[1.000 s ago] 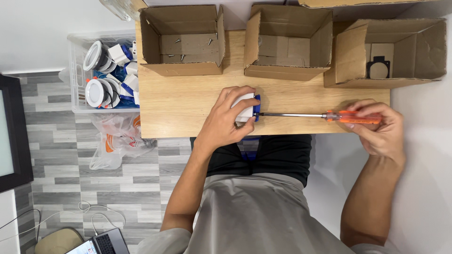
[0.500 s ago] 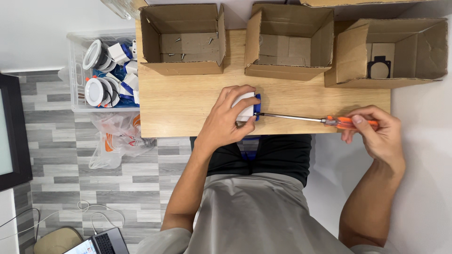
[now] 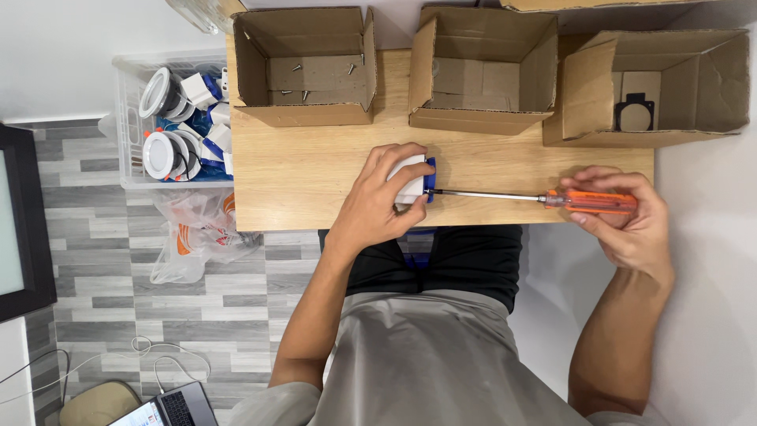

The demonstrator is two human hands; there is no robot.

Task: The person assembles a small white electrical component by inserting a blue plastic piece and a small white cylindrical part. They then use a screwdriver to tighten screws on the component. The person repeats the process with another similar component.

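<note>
Your left hand covers most of the white part, so you can't tell its shape. The driver tip is hidden against it. At 12 o'clock, the specks in the left box are too small to tell. At 7 o'clock, the laptop is cut off.

The desk was matt pale wood; the boxes plain rough cardboard; the screwdriver had a shiny metal shaft and glossy orange plastic handle.
</note>
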